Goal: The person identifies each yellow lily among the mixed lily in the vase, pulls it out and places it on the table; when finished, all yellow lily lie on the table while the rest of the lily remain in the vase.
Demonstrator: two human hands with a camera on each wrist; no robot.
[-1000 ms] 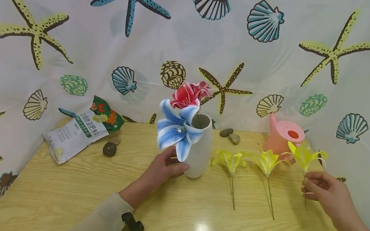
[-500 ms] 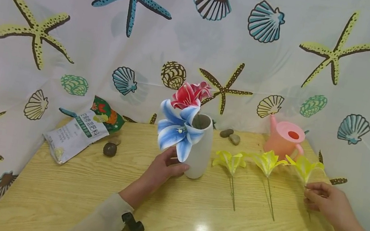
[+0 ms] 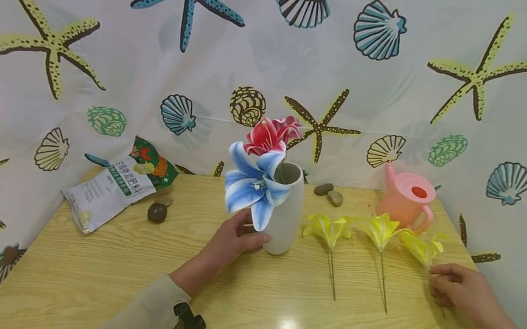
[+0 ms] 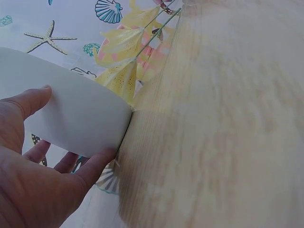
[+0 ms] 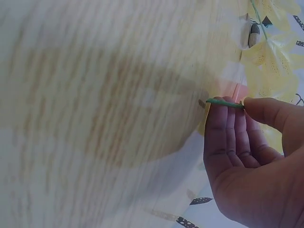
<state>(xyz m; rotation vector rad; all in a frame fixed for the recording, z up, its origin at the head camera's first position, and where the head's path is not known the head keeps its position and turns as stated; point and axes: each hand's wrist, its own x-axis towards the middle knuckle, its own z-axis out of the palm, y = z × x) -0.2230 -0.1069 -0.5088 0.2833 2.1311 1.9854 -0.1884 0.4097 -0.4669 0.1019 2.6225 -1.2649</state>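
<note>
A white vase point(image 3: 287, 220) stands upright on the wooden table and holds a blue-and-white lily point(image 3: 257, 185) and a red lily point(image 3: 266, 135). Low on its left side my left hand point(image 3: 235, 239) grips it; in the left wrist view, thumb and fingers lie around the vase wall point(image 4: 85, 111). My right hand point(image 3: 463, 291) pinches a yellow lily point(image 3: 422, 249) just below its bloom; the right wrist view shows its green stem point(image 5: 223, 102) between thumb and fingers. Two more yellow lilies, a left one point(image 3: 329, 230) and a middle one point(image 3: 381, 230), lie side by side between the hands.
Behind the yellow lilies stands a pink watering can point(image 3: 408, 198). Two small stones point(image 3: 335, 198) lie right of the vase. On the left are a white-and-green packet point(image 3: 115, 187) and a dark round stone point(image 3: 157, 212). A shell-patterned curtain point(image 3: 239, 57) borders the table point(image 3: 132, 276).
My right hand has lowered the yellow lily toward the table, and its bloom has tipped left beside the middle lily. My left hand and the vase have kept their place.
</note>
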